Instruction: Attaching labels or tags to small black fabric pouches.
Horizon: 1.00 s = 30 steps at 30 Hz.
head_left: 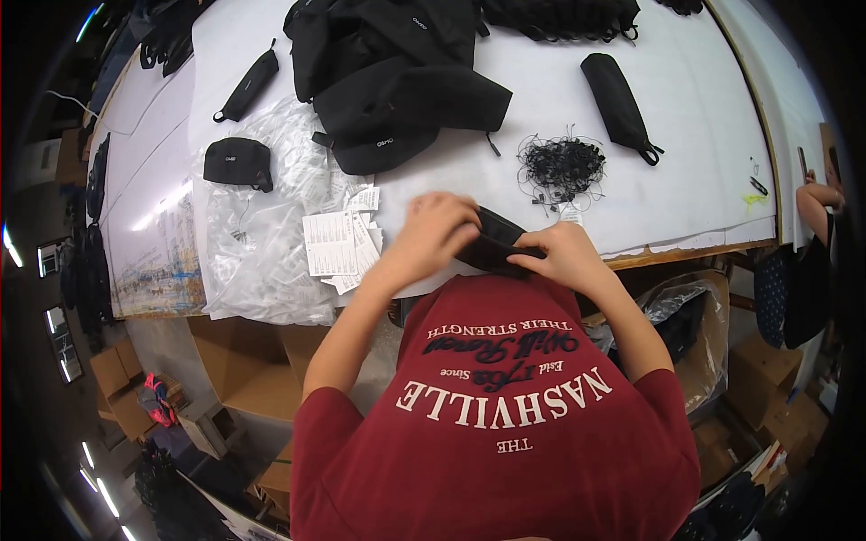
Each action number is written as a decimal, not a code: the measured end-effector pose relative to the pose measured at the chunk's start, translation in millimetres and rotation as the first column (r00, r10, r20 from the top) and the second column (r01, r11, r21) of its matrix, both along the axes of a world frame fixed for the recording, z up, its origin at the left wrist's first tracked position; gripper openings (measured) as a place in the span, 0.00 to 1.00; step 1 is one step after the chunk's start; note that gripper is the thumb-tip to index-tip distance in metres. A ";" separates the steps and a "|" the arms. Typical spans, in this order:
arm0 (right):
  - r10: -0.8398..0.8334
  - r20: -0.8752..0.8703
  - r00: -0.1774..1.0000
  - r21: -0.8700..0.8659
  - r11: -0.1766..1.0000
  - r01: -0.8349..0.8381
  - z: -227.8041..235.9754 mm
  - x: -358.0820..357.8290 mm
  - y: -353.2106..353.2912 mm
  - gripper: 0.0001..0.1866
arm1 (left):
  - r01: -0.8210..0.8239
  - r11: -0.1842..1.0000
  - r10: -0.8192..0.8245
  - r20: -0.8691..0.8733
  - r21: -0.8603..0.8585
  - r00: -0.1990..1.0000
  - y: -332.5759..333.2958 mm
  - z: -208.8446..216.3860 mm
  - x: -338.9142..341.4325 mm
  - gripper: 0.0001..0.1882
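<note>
At the table's near edge, in front of my body, is a small black fabric pouch (494, 245). The thumb and fingers of my right hand (561, 256) pinch its right end. My left hand (435, 233), slightly blurred, has its fingers curled onto the left end. The inside of the pouch and the undersides of my fingers are hidden. Beside my left hand lie white printed paper cards (332, 245), spread loosely. Beyond my right hand sits a tangle of thin black cords with small tags (561, 169), and a white label (571, 214) lies just below it.
A heap of black pouches (388, 77) covers the table's far middle. Single black pouches lie at the right (618, 104), far left (249, 87) and left (236, 162). Clear plastic bags (262, 243) spread on the left. Cardboard boxes (257, 365) stand below; another person's arm (819, 200) shows at right.
</note>
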State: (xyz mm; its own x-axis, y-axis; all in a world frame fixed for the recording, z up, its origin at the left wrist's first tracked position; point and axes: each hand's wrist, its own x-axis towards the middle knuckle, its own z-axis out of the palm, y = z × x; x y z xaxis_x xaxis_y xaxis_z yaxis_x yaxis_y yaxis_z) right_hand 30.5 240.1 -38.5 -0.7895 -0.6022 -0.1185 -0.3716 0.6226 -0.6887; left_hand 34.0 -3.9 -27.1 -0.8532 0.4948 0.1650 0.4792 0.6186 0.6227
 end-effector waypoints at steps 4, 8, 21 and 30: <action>-0.003 -0.019 1.000 -0.033 0.999 0.002 -1.1 2.6 -3.3 0.12 | -0.425 0.836 0.436 -0.049 -0.348 0.899 -61.3 -21.8 -17.0 0.15; 0.024 -0.089 0.996 -0.051 0.998 -0.028 3.0 2.8 -6.8 0.10 | -0.439 0.635 0.526 -0.061 -0.636 0.848 -83.7 -36.3 -21.5 0.14; 0.106 -0.460 0.882 -0.040 0.989 -0.140 13.7 -5.6 -11.6 0.07 | -0.300 0.940 0.310 -0.045 0.162 0.949 -13.7 38.4 -2.2 0.08; -0.206 -0.334 0.920 -0.396 0.916 0.062 31.6 -11.6 -24.7 0.08 | -0.621 0.275 0.378 0.512 0.734 0.771 -13.3 -13.8 21.5 0.40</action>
State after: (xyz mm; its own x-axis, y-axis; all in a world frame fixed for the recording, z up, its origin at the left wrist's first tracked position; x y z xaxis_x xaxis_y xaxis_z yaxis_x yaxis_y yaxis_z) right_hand 18.9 215.4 -6.9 -0.8092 -0.4297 0.4007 -0.5702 0.4101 -0.7118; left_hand 55.5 -17.2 -40.9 -0.9431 -0.3324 0.0002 0.0704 -0.1990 0.9775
